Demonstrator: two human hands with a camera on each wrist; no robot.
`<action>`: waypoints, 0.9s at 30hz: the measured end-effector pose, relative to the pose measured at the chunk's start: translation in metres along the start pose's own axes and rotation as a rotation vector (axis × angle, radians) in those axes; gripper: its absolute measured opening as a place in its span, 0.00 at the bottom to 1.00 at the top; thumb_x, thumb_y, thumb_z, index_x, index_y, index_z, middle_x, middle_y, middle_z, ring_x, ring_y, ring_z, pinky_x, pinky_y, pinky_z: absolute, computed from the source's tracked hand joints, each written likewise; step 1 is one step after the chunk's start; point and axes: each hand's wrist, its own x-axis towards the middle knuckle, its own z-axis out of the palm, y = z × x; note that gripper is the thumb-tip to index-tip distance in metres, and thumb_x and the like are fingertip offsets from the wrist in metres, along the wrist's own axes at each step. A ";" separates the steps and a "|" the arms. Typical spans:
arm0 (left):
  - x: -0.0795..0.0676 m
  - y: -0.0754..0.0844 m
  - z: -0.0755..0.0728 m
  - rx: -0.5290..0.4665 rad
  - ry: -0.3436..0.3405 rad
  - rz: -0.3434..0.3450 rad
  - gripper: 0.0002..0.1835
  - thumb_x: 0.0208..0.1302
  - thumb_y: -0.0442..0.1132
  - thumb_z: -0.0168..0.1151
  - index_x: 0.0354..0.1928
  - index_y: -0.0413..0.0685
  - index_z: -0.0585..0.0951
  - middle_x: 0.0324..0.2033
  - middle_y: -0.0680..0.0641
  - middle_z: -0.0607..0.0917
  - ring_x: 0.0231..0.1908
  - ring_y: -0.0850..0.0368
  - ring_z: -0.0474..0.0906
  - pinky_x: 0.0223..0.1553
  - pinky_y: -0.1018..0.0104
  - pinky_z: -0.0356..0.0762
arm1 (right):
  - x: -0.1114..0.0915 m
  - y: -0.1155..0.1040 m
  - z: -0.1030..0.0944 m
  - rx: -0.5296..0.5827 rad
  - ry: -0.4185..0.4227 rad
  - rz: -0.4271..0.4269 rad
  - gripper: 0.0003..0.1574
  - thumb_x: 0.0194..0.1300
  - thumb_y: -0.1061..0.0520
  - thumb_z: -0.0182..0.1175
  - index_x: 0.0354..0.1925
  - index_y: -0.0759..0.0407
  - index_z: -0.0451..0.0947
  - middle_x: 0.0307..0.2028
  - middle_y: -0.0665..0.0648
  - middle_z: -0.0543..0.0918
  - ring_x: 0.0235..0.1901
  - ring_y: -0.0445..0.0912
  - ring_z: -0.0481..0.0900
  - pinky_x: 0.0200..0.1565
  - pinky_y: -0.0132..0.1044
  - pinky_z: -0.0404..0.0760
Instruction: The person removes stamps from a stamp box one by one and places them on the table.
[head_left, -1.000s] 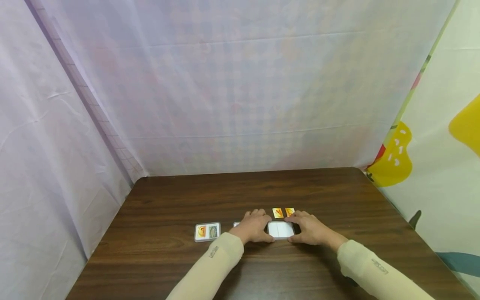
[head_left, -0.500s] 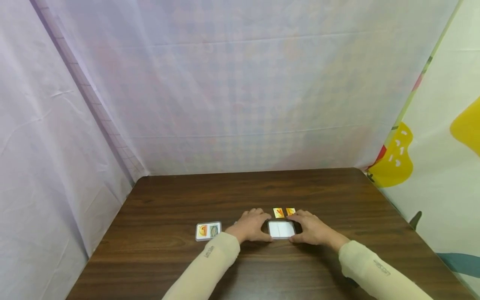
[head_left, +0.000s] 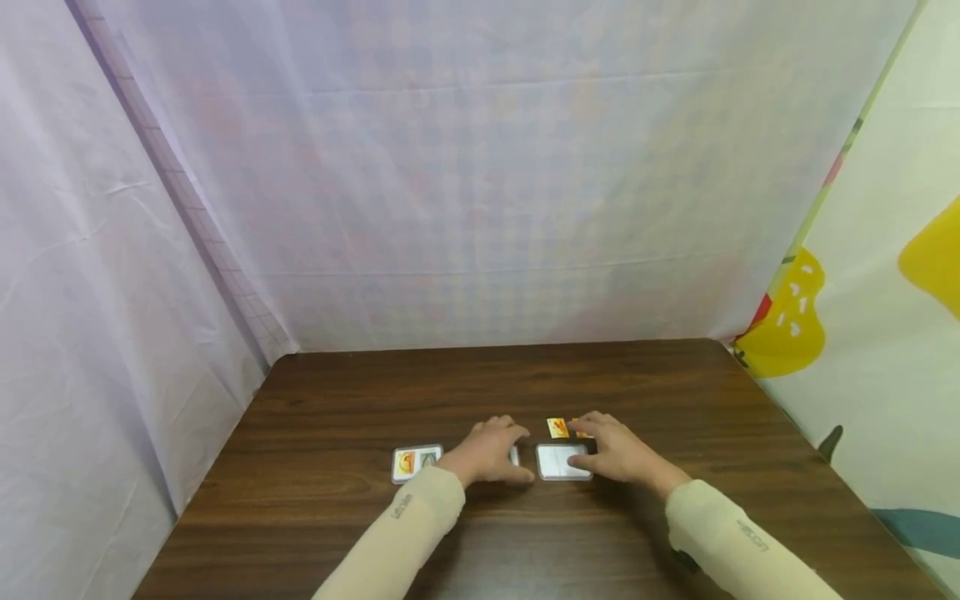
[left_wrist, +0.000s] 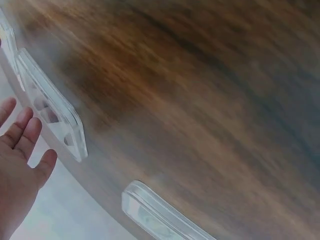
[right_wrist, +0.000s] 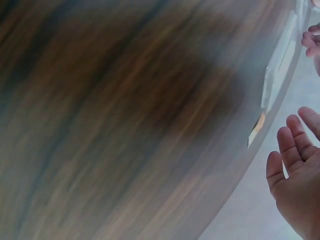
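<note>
Both hands hover low over the table in the head view, fingers spread and relaxed. My right hand (head_left: 618, 450) reaches over the right end of a clear flat case (head_left: 553, 461) with a white inside. Left of that case is my left hand (head_left: 489, 452), apart from it, its fingers loosely bent around nothing. A second clear case (head_left: 514, 455) shows only a sliver beside the left hand, which covers the rest. Beyond the white case lies a small yellow picture card (head_left: 557, 428); another card (head_left: 581, 433) is mostly hidden by the right hand's fingers.
A clear case (head_left: 406, 463) with two small pictures inside lies to the left, its right end partly covered by the left hand. The brown wooden table (head_left: 360, 392) meets a pale curtain (head_left: 480, 208) at the back; a patterned curtain (head_left: 885, 358) hangs at the right.
My left hand has drawn away leftward from the white case, uncovering a sliver of the middle case. The right hand has shifted slightly left over the white case, covering more of the right card.
</note>
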 end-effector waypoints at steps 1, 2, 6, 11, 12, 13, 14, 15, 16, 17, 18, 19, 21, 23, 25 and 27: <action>-0.001 -0.001 0.000 -0.010 -0.003 -0.004 0.40 0.55 0.61 0.71 0.66 0.51 0.74 0.59 0.49 0.75 0.61 0.52 0.69 0.64 0.55 0.63 | 0.000 -0.002 0.000 0.008 0.005 0.000 0.40 0.57 0.43 0.71 0.60 0.66 0.77 0.53 0.62 0.78 0.54 0.61 0.75 0.55 0.59 0.73; -0.003 -0.002 -0.001 -0.021 -0.007 -0.012 0.40 0.55 0.61 0.71 0.66 0.51 0.74 0.59 0.49 0.75 0.61 0.52 0.68 0.64 0.55 0.63 | 0.001 -0.004 0.000 0.016 0.009 0.000 0.39 0.57 0.44 0.71 0.60 0.66 0.77 0.53 0.62 0.78 0.54 0.61 0.75 0.55 0.58 0.73; -0.008 -0.004 -0.005 -0.073 -0.002 -0.037 0.40 0.55 0.60 0.71 0.66 0.51 0.73 0.59 0.49 0.75 0.62 0.50 0.68 0.64 0.53 0.63 | 0.006 -0.011 0.000 0.050 0.014 -0.001 0.38 0.59 0.45 0.70 0.60 0.66 0.76 0.53 0.61 0.78 0.54 0.59 0.75 0.54 0.57 0.74; -0.012 -0.011 -0.010 -0.071 0.023 -0.040 0.40 0.55 0.61 0.71 0.66 0.51 0.74 0.58 0.50 0.75 0.61 0.51 0.68 0.64 0.53 0.63 | 0.009 -0.018 0.001 0.096 0.007 0.032 0.38 0.59 0.46 0.70 0.61 0.66 0.75 0.55 0.61 0.77 0.54 0.59 0.74 0.53 0.58 0.74; -0.013 -0.012 -0.011 -0.069 0.026 -0.042 0.40 0.55 0.61 0.71 0.66 0.50 0.74 0.58 0.50 0.75 0.61 0.51 0.68 0.64 0.53 0.63 | 0.010 -0.019 0.002 0.104 0.008 0.042 0.38 0.59 0.47 0.70 0.61 0.66 0.75 0.55 0.61 0.76 0.55 0.59 0.74 0.54 0.58 0.74; -0.014 -0.013 -0.012 -0.069 0.027 -0.043 0.40 0.55 0.61 0.71 0.66 0.50 0.74 0.58 0.50 0.75 0.61 0.51 0.68 0.64 0.53 0.63 | 0.010 -0.020 0.003 0.110 0.011 0.046 0.38 0.59 0.47 0.70 0.61 0.66 0.75 0.55 0.61 0.76 0.55 0.60 0.74 0.54 0.58 0.74; -0.015 -0.015 -0.012 -0.073 0.030 -0.044 0.40 0.55 0.61 0.71 0.66 0.49 0.74 0.57 0.50 0.75 0.61 0.51 0.68 0.64 0.53 0.63 | 0.010 -0.021 0.004 0.115 0.015 0.049 0.38 0.58 0.47 0.70 0.61 0.66 0.76 0.54 0.61 0.76 0.55 0.60 0.74 0.54 0.58 0.74; -0.017 -0.016 -0.013 -0.079 0.031 -0.047 0.40 0.55 0.61 0.71 0.66 0.49 0.74 0.58 0.49 0.75 0.61 0.51 0.69 0.64 0.52 0.64 | 0.010 -0.021 0.005 0.114 0.018 0.047 0.38 0.58 0.47 0.71 0.60 0.67 0.76 0.54 0.61 0.76 0.55 0.60 0.74 0.54 0.58 0.74; -0.018 -0.017 -0.013 -0.086 0.030 -0.051 0.40 0.55 0.60 0.71 0.66 0.49 0.74 0.58 0.49 0.75 0.61 0.51 0.68 0.64 0.52 0.63 | 0.010 -0.022 0.005 0.117 0.019 0.049 0.38 0.58 0.48 0.71 0.60 0.67 0.76 0.54 0.61 0.76 0.55 0.60 0.74 0.54 0.58 0.74; -0.020 -0.018 -0.013 -0.093 0.032 -0.055 0.40 0.55 0.60 0.71 0.66 0.48 0.74 0.58 0.48 0.75 0.61 0.50 0.69 0.64 0.51 0.64 | 0.011 -0.022 0.006 0.115 0.021 0.047 0.37 0.58 0.48 0.71 0.60 0.67 0.76 0.54 0.61 0.77 0.55 0.60 0.74 0.54 0.58 0.74; -0.023 -0.018 -0.014 -0.100 0.032 -0.057 0.40 0.55 0.59 0.71 0.66 0.48 0.73 0.58 0.48 0.75 0.61 0.50 0.69 0.64 0.51 0.63 | 0.011 -0.023 0.007 0.113 0.025 0.048 0.37 0.58 0.48 0.71 0.60 0.67 0.76 0.54 0.61 0.77 0.55 0.60 0.74 0.54 0.57 0.74; -0.024 -0.020 -0.014 -0.108 0.036 -0.059 0.40 0.55 0.59 0.71 0.66 0.47 0.73 0.58 0.48 0.75 0.61 0.49 0.69 0.64 0.51 0.63 | 0.011 -0.024 0.007 0.111 0.029 0.042 0.37 0.58 0.48 0.71 0.60 0.67 0.76 0.54 0.62 0.77 0.55 0.60 0.74 0.54 0.58 0.74; -0.028 -0.022 -0.014 -0.120 0.044 -0.061 0.40 0.55 0.58 0.71 0.66 0.47 0.73 0.58 0.47 0.75 0.61 0.49 0.69 0.64 0.50 0.63 | 0.011 -0.026 0.007 0.108 0.034 0.035 0.37 0.58 0.47 0.71 0.60 0.67 0.76 0.54 0.62 0.77 0.55 0.61 0.74 0.55 0.58 0.73; -0.031 -0.025 -0.013 -0.133 0.055 -0.061 0.40 0.55 0.58 0.72 0.66 0.46 0.73 0.58 0.46 0.75 0.60 0.48 0.69 0.63 0.49 0.63 | 0.012 -0.030 0.006 0.105 0.043 0.029 0.37 0.58 0.47 0.71 0.59 0.67 0.77 0.54 0.63 0.77 0.55 0.62 0.74 0.55 0.58 0.73; -0.034 -0.029 -0.013 -0.138 0.065 -0.062 0.40 0.54 0.58 0.72 0.66 0.46 0.74 0.57 0.47 0.76 0.60 0.48 0.69 0.63 0.49 0.63 | 0.013 -0.033 0.007 0.112 0.054 0.029 0.37 0.58 0.47 0.71 0.59 0.67 0.77 0.54 0.63 0.77 0.55 0.62 0.73 0.55 0.59 0.73; -0.037 -0.032 -0.012 -0.140 0.073 -0.062 0.40 0.54 0.57 0.72 0.65 0.45 0.74 0.57 0.46 0.76 0.61 0.47 0.69 0.64 0.48 0.62 | 0.015 -0.037 0.008 0.123 0.060 0.036 0.37 0.58 0.47 0.71 0.59 0.66 0.77 0.54 0.63 0.77 0.55 0.62 0.73 0.55 0.58 0.73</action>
